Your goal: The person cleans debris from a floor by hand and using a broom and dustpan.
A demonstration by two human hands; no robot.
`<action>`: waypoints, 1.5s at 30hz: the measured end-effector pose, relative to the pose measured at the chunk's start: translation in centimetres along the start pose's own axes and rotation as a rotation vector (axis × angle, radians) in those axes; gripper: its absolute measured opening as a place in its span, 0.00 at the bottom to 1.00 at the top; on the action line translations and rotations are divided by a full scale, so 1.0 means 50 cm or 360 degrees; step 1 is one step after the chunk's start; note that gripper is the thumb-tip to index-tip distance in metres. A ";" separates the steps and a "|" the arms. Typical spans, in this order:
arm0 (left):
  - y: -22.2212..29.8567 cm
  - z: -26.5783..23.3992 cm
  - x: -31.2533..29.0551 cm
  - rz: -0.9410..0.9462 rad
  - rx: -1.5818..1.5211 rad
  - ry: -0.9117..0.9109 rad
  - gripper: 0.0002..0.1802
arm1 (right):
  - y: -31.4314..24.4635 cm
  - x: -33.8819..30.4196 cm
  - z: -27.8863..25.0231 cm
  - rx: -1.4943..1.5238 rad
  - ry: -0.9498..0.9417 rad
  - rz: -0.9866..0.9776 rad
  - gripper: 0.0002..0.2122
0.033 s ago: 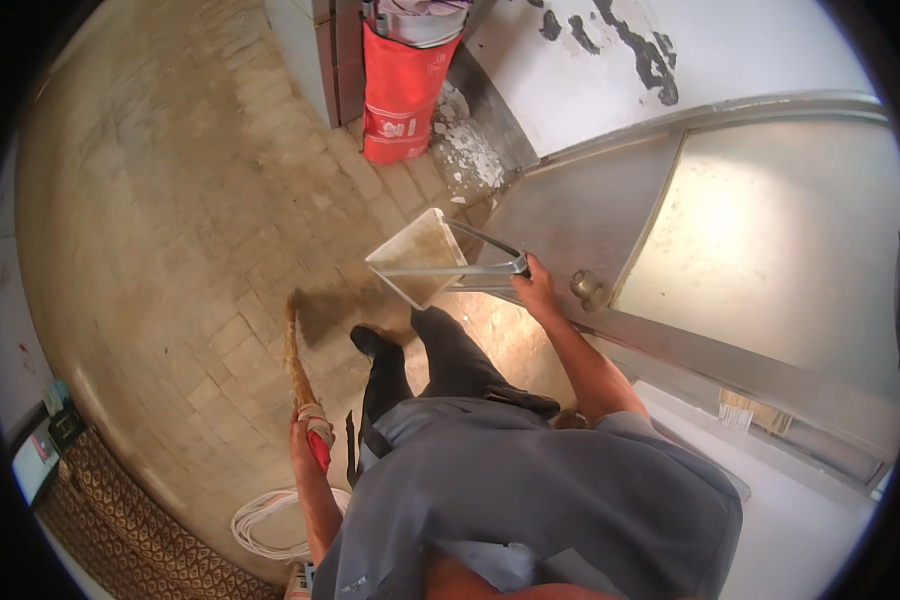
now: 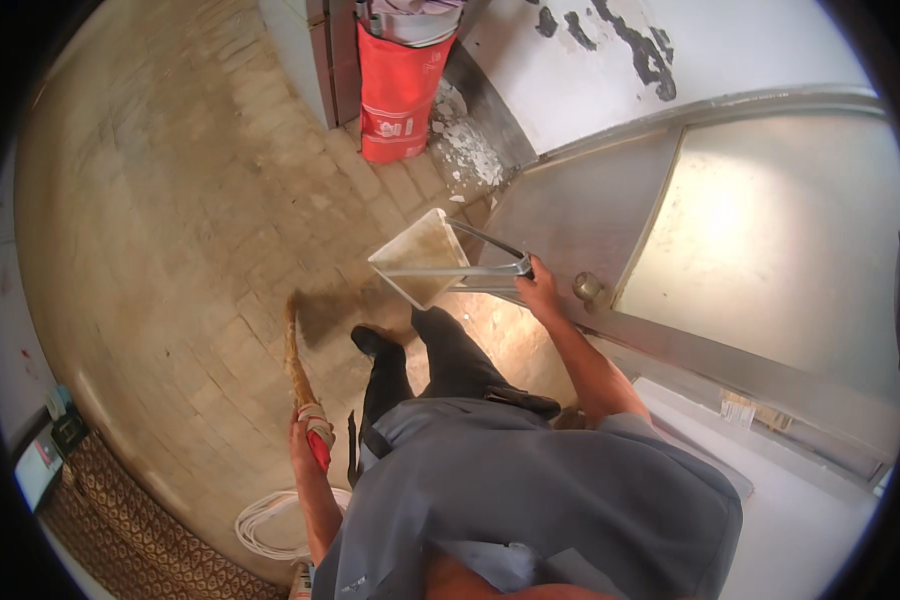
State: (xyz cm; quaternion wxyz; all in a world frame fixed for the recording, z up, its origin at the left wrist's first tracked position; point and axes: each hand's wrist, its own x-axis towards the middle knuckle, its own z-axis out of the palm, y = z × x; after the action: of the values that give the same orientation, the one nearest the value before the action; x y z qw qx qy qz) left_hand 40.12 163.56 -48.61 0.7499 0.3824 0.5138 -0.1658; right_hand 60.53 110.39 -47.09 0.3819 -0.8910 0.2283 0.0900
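On the left, my left hand [image 2: 305, 440] is closed round the cloth-wrapped grip, part red, of a straw-coloured broom [image 2: 292, 365]. Its long stem reaches forward and down; a dark patch beside the far end may be bristles or shadow, I cannot tell which. My right hand [image 2: 538, 288] grips the end of the metal handle of a dustpan [image 2: 422, 262]. The pan is whitish, square and soiled inside, hanging tilted in front of my legs. The fingers' undersides are hidden on both hands.
A metal door [image 2: 630, 290] with a round knob [image 2: 588, 288] stands close on the right. Ahead are a red bag [image 2: 398, 100] and flaked plaster [image 2: 468, 155] by the wall. A coiled white cable [image 2: 260, 525] lies at lower left, near a patterned brown cover [image 2: 140, 520].
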 end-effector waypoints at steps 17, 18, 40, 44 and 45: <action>0.014 0.140 0.048 -0.0080 0.0316 -0.0132 0.30 | 0.313 -0.035 -0.244 0.0408 0.0360 0.0423 0.11; 0.017 0.139 0.057 -0.0080 0.0335 -0.0183 0.30 | 0.333 -0.033 -0.253 0.0451 0.0386 0.0448 0.10; -0.020 0.321 -0.004 -0.0111 0.0610 -0.0147 0.34 | 0.364 0.020 -0.419 -0.0164 0.0534 0.0325 0.15; -0.010 0.353 -0.030 -0.0087 0.0602 -0.0194 0.36 | 0.372 0.050 -0.342 -0.0407 0.0294 0.0175 0.24; -0.005 0.358 -0.029 -0.0093 0.0613 -0.0256 0.36 | 0.376 0.061 -0.317 -0.0409 0.0281 0.0126 0.24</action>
State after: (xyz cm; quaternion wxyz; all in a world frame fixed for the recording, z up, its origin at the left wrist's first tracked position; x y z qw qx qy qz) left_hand 50.88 149.88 -44.19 0.6963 0.4893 0.4220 -0.3126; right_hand 54.06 86.56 -49.16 0.2394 -0.9273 0.2824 0.0549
